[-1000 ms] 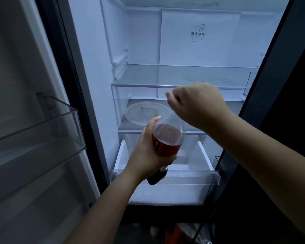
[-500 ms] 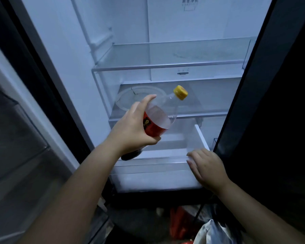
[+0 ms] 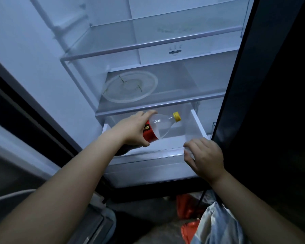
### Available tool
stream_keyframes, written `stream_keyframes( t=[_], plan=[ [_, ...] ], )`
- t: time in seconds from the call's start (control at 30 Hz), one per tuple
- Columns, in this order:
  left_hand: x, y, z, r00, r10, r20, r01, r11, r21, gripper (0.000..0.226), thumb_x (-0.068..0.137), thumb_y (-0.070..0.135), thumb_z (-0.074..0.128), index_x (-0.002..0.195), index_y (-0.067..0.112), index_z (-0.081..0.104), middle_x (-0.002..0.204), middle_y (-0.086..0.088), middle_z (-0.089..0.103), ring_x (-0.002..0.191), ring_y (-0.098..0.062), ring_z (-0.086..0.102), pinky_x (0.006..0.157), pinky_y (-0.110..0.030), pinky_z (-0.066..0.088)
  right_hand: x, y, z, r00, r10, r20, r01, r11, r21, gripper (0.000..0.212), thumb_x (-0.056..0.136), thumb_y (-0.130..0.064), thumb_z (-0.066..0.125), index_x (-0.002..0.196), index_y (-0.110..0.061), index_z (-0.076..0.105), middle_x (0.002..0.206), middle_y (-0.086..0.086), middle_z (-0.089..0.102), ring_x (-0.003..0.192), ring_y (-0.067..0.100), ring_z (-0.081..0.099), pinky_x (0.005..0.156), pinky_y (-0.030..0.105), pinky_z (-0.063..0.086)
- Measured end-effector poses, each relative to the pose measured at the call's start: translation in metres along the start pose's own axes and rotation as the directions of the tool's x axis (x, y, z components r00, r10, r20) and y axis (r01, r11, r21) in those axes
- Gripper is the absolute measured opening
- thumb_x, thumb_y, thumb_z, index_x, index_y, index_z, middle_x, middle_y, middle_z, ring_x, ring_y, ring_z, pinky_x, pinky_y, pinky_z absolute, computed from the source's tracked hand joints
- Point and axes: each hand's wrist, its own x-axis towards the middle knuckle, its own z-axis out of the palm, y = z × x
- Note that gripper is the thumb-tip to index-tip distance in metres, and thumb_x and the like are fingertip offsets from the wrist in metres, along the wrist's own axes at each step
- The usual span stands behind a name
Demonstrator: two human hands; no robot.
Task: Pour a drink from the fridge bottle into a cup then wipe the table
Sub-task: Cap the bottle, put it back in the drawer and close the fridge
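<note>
Fridge (image 3: 33, 55) door open, interior lit. Left hand (image 3: 132, 130) grips the bottle (image 3: 158, 125) around its red label, fingers and thumb clamped on the body. The bottle lies tilted close to horizontal over the pulled-out clear drawer (image 3: 157, 153), with the yellow cap (image 3: 177, 116) on and pointing toward the drawer's right rear corner; the neck end is clear and the base end below the wrist is dark. Right hand (image 3: 205, 155) is at the drawer's front right corner, fingers close together and curled over the front rim. A round clear lid (image 3: 129, 87) lies at the left side of the lower shelf (image 3: 148, 104) directly above the drawer. Red bags (image 3: 187, 205) and pale fabric (image 3: 215, 226) lie on the floor below.
</note>
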Motion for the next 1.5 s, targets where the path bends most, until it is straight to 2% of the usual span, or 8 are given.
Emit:
stream_keyframes(
  t=[0.3,0.47,0.6,0.97,1.17,1.33,1.4,1.5],
  plan=[
    [0.062,-0.007,0.047,0.974,-0.013,0.225,-0.001,0.998,0.059,0.11,0.06,0.036,0.083,0.146,0.035,0.014,0.131,-0.004,0.045,0.119,-0.027,0.048,0.092,-0.039,0.046,0.003,0.002,0.002,0.999,-0.03,-0.012,0.03,0.999,-0.023,0.029,0.091,-0.026,0.043,0.074,-0.014,0.064,0.066,0.001,0.057,0.058,0.023,0.05,0.056,0.031,0.029],
    [0.081,-0.008,0.065,0.958,-0.015,0.287,-0.018,0.993,0.112,0.106,0.061,0.034,0.083,0.144,0.036,0.017,0.132,-0.003,0.043,0.118,-0.028,0.048,0.083,-0.035,0.043,0.002,0.003,0.004,0.999,-0.034,-0.006,0.034,0.999,-0.03,0.026,0.089,-0.025,0.045,0.074,-0.014,0.064,0.065,0.001,0.056,0.057,0.022,0.05,0.054,0.031,0.03],
    [0.088,-0.013,0.078,0.939,-0.039,0.343,-0.004,0.992,0.124,0.11,0.062,0.036,0.084,0.146,0.036,0.013,0.137,-0.006,0.039,0.122,-0.029,0.045,0.092,-0.039,0.044,0.001,0.003,0.005,1.0,-0.028,-0.001,0.028,0.999,-0.034,0.023,0.087,-0.024,0.048,0.074,-0.015,0.064,0.065,0.0,0.056,0.057,0.021,0.049,0.054,0.03,0.03],
    [0.092,-0.019,0.096,0.929,-0.009,0.369,-0.026,0.996,0.09,0.122,0.062,0.035,0.085,0.15,0.033,0.0,0.144,-0.007,0.035,0.129,-0.029,0.039,0.1,-0.042,0.04,0.001,0.001,0.006,1.0,-0.021,0.008,0.022,0.999,-0.045,0.022,0.086,-0.023,0.047,0.073,-0.015,0.064,0.065,0.0,0.057,0.057,0.021,0.049,0.056,0.028,0.026],
    [0.087,-0.012,0.083,0.93,-0.068,0.362,0.04,0.996,0.084,0.127,0.067,0.051,0.079,0.15,0.026,-0.013,0.155,-0.009,0.021,0.141,-0.028,0.024,0.114,-0.05,0.016,0.003,0.0,0.002,1.0,-0.021,0.022,0.022,0.999,-0.044,0.023,0.085,-0.023,0.047,0.073,-0.015,0.064,0.065,0.0,0.058,0.057,0.02,0.05,0.057,0.028,0.027],
    [0.046,0.009,0.037,0.986,-0.046,0.163,0.036,0.997,0.062,0.066,0.095,0.048,0.046,0.15,0.02,0.023,0.154,-0.006,0.029,0.144,-0.024,0.016,0.115,-0.042,0.014,0.005,-0.003,0.001,1.0,-0.019,-0.002,0.019,0.999,-0.038,0.022,0.084,-0.022,0.046,0.074,-0.014,0.064,0.066,0.0,0.058,0.058,0.021,0.049,0.057,0.028,0.029],
    [0.014,0.017,0.033,0.996,-0.052,-0.074,0.05,0.998,-0.031,0.054,0.098,0.041,0.042,0.146,0.02,0.032,0.148,-0.005,0.038,0.142,-0.022,0.021,0.114,-0.04,0.017,0.004,-0.004,0.002,1.0,-0.011,-0.01,0.011,0.999,-0.033,0.023,0.085,-0.021,0.045,0.074,-0.013,0.064,0.066,0.0,0.058,0.058,0.021,0.049,0.057,0.029,0.03],
    [-0.036,0.027,0.044,0.888,-0.097,-0.45,0.017,0.984,-0.179,0.048,0.096,0.038,0.036,0.136,0.013,0.048,0.135,-0.005,0.052,0.131,-0.025,0.04,0.108,-0.038,0.028,0.004,-0.005,0.002,1.0,-0.008,-0.025,0.007,0.999,-0.038,0.023,0.084,-0.019,0.046,0.073,-0.012,0.065,0.064,0.002,0.058,0.057,0.024,0.05,0.054,0.032,0.033]
  ],
)
